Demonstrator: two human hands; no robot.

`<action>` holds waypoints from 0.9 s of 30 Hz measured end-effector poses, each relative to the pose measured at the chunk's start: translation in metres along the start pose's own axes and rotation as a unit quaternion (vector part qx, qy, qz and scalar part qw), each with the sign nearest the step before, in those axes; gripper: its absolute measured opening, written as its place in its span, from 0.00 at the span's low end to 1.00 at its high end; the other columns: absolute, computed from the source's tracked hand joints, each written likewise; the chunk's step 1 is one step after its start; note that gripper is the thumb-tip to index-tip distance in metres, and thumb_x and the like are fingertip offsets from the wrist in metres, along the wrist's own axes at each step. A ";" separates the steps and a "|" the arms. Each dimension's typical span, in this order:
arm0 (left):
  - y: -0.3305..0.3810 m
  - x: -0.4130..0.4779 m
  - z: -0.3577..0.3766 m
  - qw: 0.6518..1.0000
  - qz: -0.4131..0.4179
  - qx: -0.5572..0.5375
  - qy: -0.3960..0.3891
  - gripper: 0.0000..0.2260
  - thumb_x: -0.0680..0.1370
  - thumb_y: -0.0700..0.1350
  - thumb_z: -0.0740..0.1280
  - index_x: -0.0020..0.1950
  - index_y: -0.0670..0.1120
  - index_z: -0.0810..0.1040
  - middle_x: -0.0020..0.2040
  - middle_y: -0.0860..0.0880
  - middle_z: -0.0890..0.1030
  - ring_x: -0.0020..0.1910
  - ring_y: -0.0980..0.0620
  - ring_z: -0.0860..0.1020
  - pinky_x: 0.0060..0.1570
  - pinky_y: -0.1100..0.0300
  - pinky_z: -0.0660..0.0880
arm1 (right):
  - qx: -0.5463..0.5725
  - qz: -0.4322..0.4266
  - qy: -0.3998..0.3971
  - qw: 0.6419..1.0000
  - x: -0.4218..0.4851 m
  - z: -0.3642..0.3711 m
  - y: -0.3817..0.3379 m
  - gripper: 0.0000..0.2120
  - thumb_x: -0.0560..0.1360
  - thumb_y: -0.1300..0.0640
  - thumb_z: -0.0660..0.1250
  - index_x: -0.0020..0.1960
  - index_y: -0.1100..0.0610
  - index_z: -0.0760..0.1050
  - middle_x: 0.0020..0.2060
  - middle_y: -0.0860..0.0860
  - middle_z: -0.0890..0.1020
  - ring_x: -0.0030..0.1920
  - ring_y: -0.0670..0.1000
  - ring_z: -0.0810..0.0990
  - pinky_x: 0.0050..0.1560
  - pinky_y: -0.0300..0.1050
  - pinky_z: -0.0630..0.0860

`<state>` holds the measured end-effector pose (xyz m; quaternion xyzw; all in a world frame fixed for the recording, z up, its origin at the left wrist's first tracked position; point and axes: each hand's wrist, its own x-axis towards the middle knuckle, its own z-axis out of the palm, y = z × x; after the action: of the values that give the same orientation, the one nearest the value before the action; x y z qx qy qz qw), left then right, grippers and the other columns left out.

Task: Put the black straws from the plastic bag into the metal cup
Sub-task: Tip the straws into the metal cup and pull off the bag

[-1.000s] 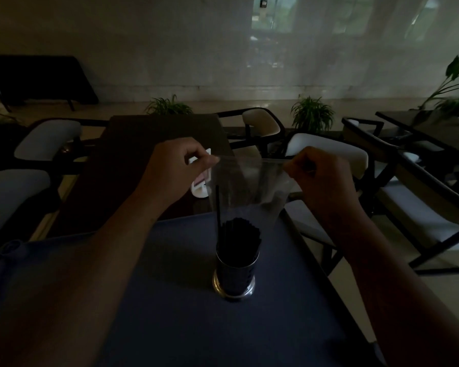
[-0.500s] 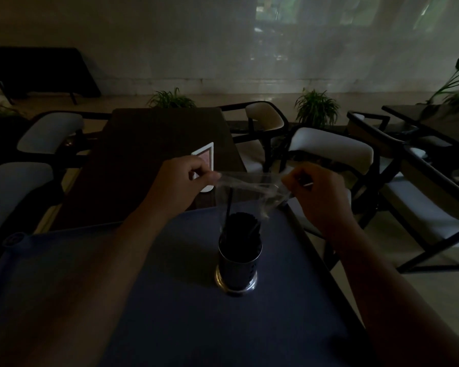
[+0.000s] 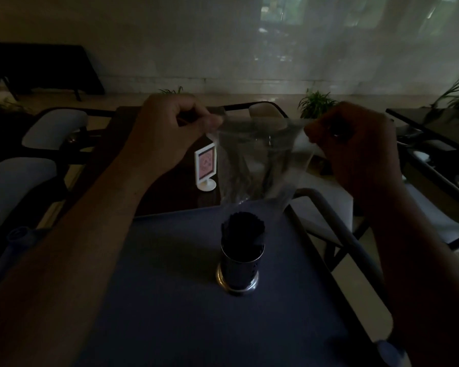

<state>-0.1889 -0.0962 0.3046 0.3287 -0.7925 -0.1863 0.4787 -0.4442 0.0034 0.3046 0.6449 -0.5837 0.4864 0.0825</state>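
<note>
Over the last half second I have raised the bag (image 3: 260,165). It was sagging, crumpled, almost onto the straws (image 3: 243,229), and now it hangs taut between my two grips, its lower end just clear of the straw tips below. The single straw that stood up inside it a moment ago no longer shows above the bundle, so I judge it has dropped into the cup (image 3: 240,266) with the rest. That would put the task near its end, with the straws packed upright in the cup on the table (image 3: 157,300), directly below the midpoint between my grips. Dark streaks do show through the plastic under each grip. In this dim light I cannot tell whether they are leftover straws or the chair (image 3: 263,111) behind, so a shake may be worth it before I set the bag aside. My left hand (image 3: 170,131) is held up with its back toward me, its grip narrow and pinching the bag's top corner, with the forearm running down to the near left. My right hand (image 3: 355,147) mirrors it across the bag at about the same height, also pinched tight on its corner. A small sign (image 3: 206,165) stands just below the left grip, on the darker table beyond.
</note>
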 end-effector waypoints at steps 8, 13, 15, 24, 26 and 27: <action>-0.007 -0.004 -0.035 0.997 0.041 0.032 0.052 0.07 0.76 0.52 0.69 0.43 0.50 0.81 0.37 0.58 0.82 0.37 0.62 0.79 0.38 0.71 0.74 | 0.022 -0.024 0.016 0.999 0.015 0.024 -0.021 0.04 0.76 0.52 0.68 0.44 0.52 0.78 0.35 0.45 0.79 0.33 0.40 0.78 0.35 0.30 0.73; -0.038 -0.034 -0.060 0.996 -0.033 0.046 0.073 0.06 0.76 0.50 0.69 0.41 0.50 0.81 0.35 0.52 0.81 0.33 0.60 0.78 0.34 0.68 0.72 | 0.103 0.026 -0.039 0.994 -0.003 0.084 -0.039 0.04 0.78 0.57 0.67 0.44 0.51 0.75 0.32 0.44 0.78 0.26 0.42 0.79 0.25 0.30 0.72; -0.050 -0.050 -0.068 0.992 -0.080 0.060 0.073 0.06 0.77 0.50 0.69 0.42 0.51 0.82 0.36 0.44 0.82 0.34 0.49 0.79 0.35 0.56 0.75 | 0.130 0.041 -0.059 0.989 -0.015 0.107 -0.047 0.03 0.78 0.56 0.65 0.46 0.50 0.74 0.33 0.43 0.78 0.27 0.40 0.80 0.26 0.28 0.72; -0.083 -0.123 -0.103 0.970 -0.230 -0.007 0.075 0.06 0.79 0.49 0.66 0.45 0.54 0.82 0.33 0.53 0.82 0.25 0.54 0.80 0.24 0.65 0.75 | 0.236 0.079 -0.138 0.959 -0.055 0.184 -0.073 0.03 0.78 0.56 0.65 0.48 0.48 0.74 0.42 0.45 0.82 0.39 0.42 0.84 0.37 0.39 0.83; -0.085 -0.139 -0.107 0.967 -0.240 -0.017 0.090 0.06 0.78 0.52 0.66 0.45 0.56 0.82 0.34 0.55 0.82 0.26 0.54 0.80 0.24 0.65 0.75 | 0.249 0.073 -0.150 0.954 -0.063 0.190 -0.076 0.02 0.77 0.53 0.66 0.48 0.47 0.75 0.42 0.45 0.82 0.41 0.42 0.84 0.40 0.40 0.82; -0.084 -0.147 -0.107 0.965 -0.242 -0.022 0.097 0.07 0.78 0.54 0.65 0.45 0.56 0.82 0.35 0.56 0.82 0.27 0.54 0.81 0.24 0.64 0.75 | 0.257 0.067 -0.158 0.951 -0.068 0.189 -0.077 0.01 0.77 0.52 0.67 0.48 0.46 0.75 0.42 0.45 0.82 0.42 0.43 0.84 0.42 0.40 0.82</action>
<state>-0.0179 -0.0512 0.2107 0.5164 -0.6348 -0.2815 0.5012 -0.2691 -0.0551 0.1934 0.6723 -0.4865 0.5161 -0.2120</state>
